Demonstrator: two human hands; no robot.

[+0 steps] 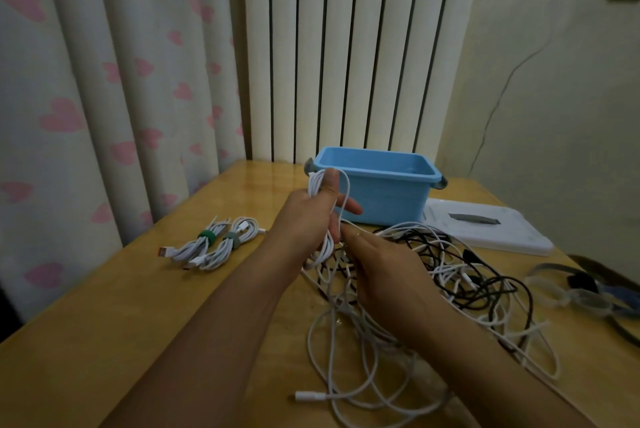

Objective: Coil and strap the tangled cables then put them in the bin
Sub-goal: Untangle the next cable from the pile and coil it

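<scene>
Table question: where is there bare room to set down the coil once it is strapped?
Bare wood lies at the near left of the table, in front of the two strapped coils, and left of the blue bin. The right side is crowded: the cable tangle, white lid and loose straps.

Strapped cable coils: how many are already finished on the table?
2: the green-strapped coil and the grey-strapped coil, side by side left of the hands. The bin's inside is partly hidden.

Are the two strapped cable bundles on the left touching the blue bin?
Apart. The head view shows bare table between the two strapped bundles and the blue bin.
</scene>
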